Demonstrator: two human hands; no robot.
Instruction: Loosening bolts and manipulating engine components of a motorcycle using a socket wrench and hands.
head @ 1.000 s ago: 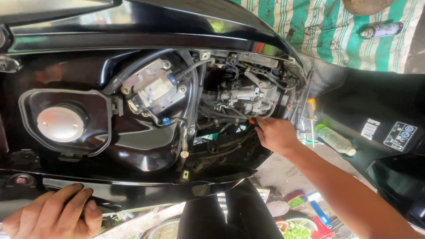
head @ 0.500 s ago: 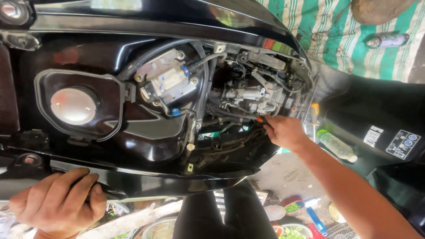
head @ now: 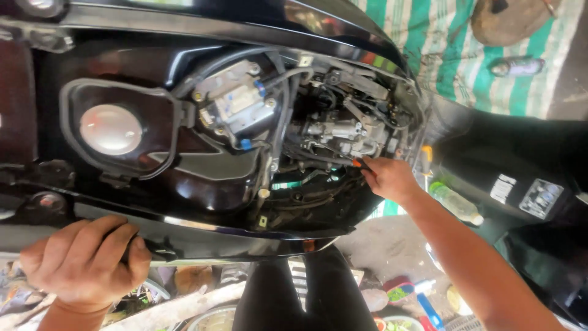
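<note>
A black scooter body (head: 202, 184) lies open below me, showing a round silver fuel cap (head: 111, 129), a grey metal unit with hoses (head: 236, 101) and the engine parts (head: 343, 132). My left hand (head: 86, 260) grips the scooter's black lower edge at the bottom left. My right hand (head: 389, 178) reaches into the engine bay from the right and holds a small orange-handled tool (head: 357, 163) whose tip points at the engine parts.
A green-and-white striped cloth (head: 465, 55) hangs at the top right, with a spray can (head: 517, 66) on it. A plastic bottle (head: 456, 202) lies beside my right forearm. Bowls and small containers (head: 398, 294) sit on the ground below the scooter.
The view has shifted so the scooter sits further right and lower in frame. My left hand has closed more firmly on the lower edge. My right hand stays at the engine parts.
</note>
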